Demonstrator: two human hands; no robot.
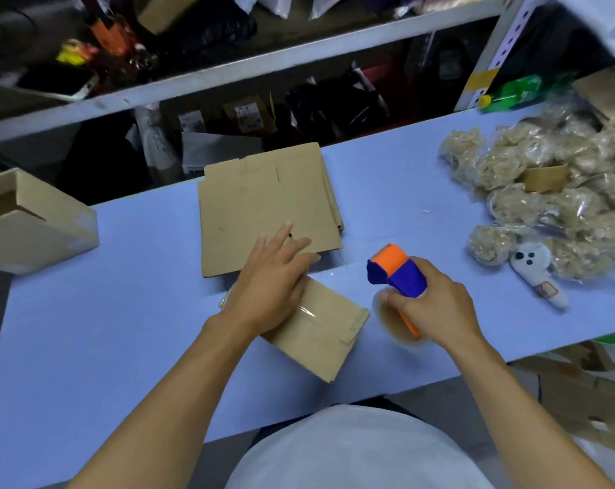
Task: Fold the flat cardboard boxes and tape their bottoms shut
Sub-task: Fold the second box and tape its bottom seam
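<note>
A folded cardboard box (320, 333) lies bottom-up on the blue table (105, 330), with clear tape across its seam. My left hand (274, 277) presses flat on the box's far end, fingers straight and reaching toward a stack of flat cardboard boxes (260, 202) behind it. My right hand (433, 305) grips a blue and orange tape dispenser (394, 273) with a brown tape roll, just right of the box and clear of it.
An assembled open box (31, 224) stands at the table's left edge. Bagged beige fibre bundles (553, 192), a small white plush toy (538, 273) and a cardboard tape core (546, 178) cover the right side. Shelves with goods rise behind the table.
</note>
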